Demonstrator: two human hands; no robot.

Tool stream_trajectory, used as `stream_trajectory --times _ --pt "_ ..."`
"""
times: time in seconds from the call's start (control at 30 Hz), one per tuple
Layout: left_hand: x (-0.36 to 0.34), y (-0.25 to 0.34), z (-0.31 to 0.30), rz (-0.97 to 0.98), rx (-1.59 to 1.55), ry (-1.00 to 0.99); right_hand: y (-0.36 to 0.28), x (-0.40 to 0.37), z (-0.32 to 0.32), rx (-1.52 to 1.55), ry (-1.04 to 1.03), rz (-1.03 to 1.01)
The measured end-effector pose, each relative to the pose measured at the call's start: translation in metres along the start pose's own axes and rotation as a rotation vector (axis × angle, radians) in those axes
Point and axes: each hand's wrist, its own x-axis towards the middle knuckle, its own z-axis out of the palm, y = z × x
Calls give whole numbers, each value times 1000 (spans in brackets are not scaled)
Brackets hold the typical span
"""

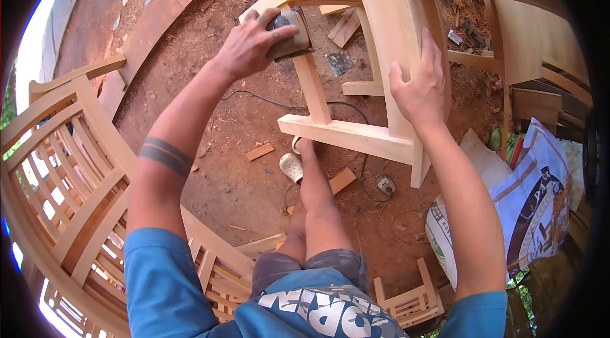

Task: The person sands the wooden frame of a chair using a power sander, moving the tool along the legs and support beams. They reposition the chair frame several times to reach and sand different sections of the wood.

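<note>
From where I stand, the left arm reaches forward and out to the side, its elbow bent a little, the forearm slanting up from a blue sleeve (pixel 162 274) and two dark bands circling it. At its end the left hand (pixel 249 44) is bent over a hand-held sander (pixel 300 38), palm down, the fingers wrapped over its dark top. The sander is at the far left corner of a pale wooden frame (pixel 346 133), where a curved rail meets an upright; whether its whole underside touches the wood I can't tell

The right arm stretches out straighter, leaning inward from the other sleeve (pixel 481 316). The right hand (pixel 419 93) lies on a wide board (pixel 380 11) of the same frame, back of the hand up, thumb spread away on one side and the fingers long and nearly straight along the board's edge, resting rather than clenched

The frame stands tilted over reddish ground (pixel 219 131), ahead of the person's legs. A dark cord (pixel 343 104) winds across the dirt beneath it, and a pale clog (pixel 291 168) shows on one foot. A slatted wooden piece (pixel 89 208) is by the left arm; a printed sack (pixel 530 195) slumps beyond the right forearm
</note>
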Motion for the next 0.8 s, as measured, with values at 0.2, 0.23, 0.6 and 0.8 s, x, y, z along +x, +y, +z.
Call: stream_trajectory --times 0.2,0.23,0.6,0.8 --pt "14 -14 -22 51 85 -121 -1 1 -1 -4 2 3" --pt "17 -11 -25 30 94 -153 -2 1 -2 -1 -3 12" --pt "71 26 -27 -24 197 -338 -3 0 -2 -9 5 7" --pt "82 69 -27 -77 225 -561 0 1 1 10 9 7"
